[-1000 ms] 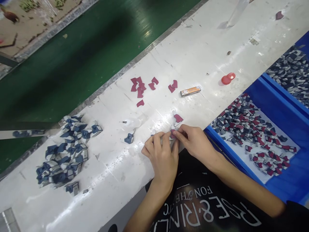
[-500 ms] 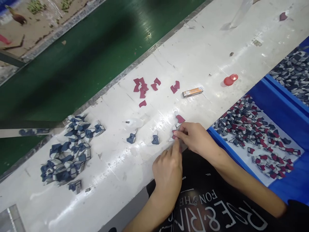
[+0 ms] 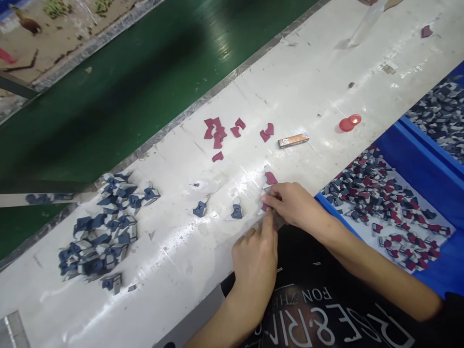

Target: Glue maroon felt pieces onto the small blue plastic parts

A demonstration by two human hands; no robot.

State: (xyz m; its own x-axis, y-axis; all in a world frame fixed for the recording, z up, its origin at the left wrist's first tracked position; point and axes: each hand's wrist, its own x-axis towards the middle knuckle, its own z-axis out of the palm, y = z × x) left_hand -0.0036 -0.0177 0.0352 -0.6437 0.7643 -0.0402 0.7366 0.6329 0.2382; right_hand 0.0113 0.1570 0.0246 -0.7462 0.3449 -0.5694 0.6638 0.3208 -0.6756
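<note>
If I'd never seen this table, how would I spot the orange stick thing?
Find the long white table, then the right hand at its near edge. Past that hand lies a narrow stick, between dark red pieces and a bright red object. Unlike them, it's orange on top.

You have two red-and-white pieces (image 3: 270, 178), two blue pieces (image 3: 237, 211) near them, one bottle (image 3: 206, 186), one orange case (image 3: 293, 141), one red cap (image 3: 348, 123) and two blue bins (image 3: 409, 154); your blue heap (image 3: 97, 237) is too crowded to count.
</note>
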